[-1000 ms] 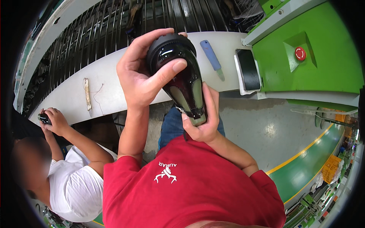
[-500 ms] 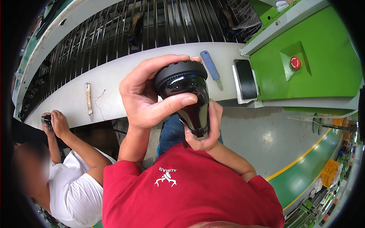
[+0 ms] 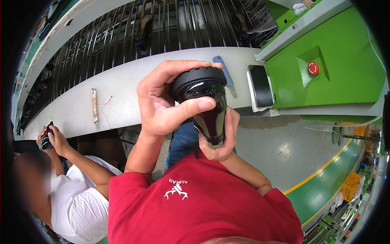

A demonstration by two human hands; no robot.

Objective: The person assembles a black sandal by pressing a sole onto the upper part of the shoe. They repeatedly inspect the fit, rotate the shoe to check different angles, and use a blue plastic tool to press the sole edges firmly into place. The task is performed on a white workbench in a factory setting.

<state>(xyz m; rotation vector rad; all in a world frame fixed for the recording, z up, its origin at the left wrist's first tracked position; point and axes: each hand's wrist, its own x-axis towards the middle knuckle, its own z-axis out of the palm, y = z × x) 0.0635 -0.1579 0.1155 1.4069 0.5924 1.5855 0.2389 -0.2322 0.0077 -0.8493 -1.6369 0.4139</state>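
In front of my chest I hold a glossy black shoe (image 3: pixel 205 97) with a thick, ridged black sole on its far side. My left hand (image 3: pixel 164 101) closes round the broad end, fingers over the sole's edge and thumb pressed on the shiny upper. My right hand (image 3: pixel 223 138) wraps the narrow near end from the right; some of its fingers are hidden behind the shoe. Just beyond the shoe, a blue-handled knife (image 3: pixel 224 72) with a short blade lies on the white work surface (image 3: pixel 126 89), partly covered by my left fingertips.
A phone (image 3: pixel 260 86) lies on a white pad beside the green machine panel (image 3: pixel 341 73) with its red button (image 3: pixel 313 68). A wrapped stick (image 3: pixel 95 106) with loose thread lies left. Metal rods (image 3: pixel 178 26) run beyond. A co-worker (image 3: pixel 77 195) at left holds a dark shoe (image 3: pixel 45 140).
The shoe and both my hands have shifted slightly right in view, now covering more of the knife. The co-worker's hands have moved, turning their dark shoe.
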